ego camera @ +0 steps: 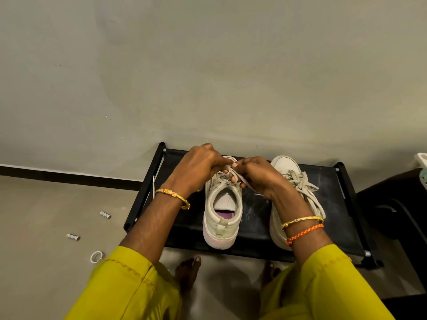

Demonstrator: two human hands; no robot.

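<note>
Head view: both hands meet over the front of the nearer shoe, which stands on a black rack. Its heel points toward the person and its toe points away toward the wall, so its long axis runs straight out under the fingers.

The left hand has its fingers curled, thumb and forefinger pinched on a loop of the lace. The right hand is curled the same way and pinches the strand that runs down and to the right from the knot area.

The lace lies directly between the two sets of fingertips, touching both, just above the top eyelets. Neither hand is nearer than the other. The likely next move is pulling the two ends apart sideways, across the shoe's long axis.

A second shoe stands just right of the right fingers, partly hidden by that wrist.
</note>
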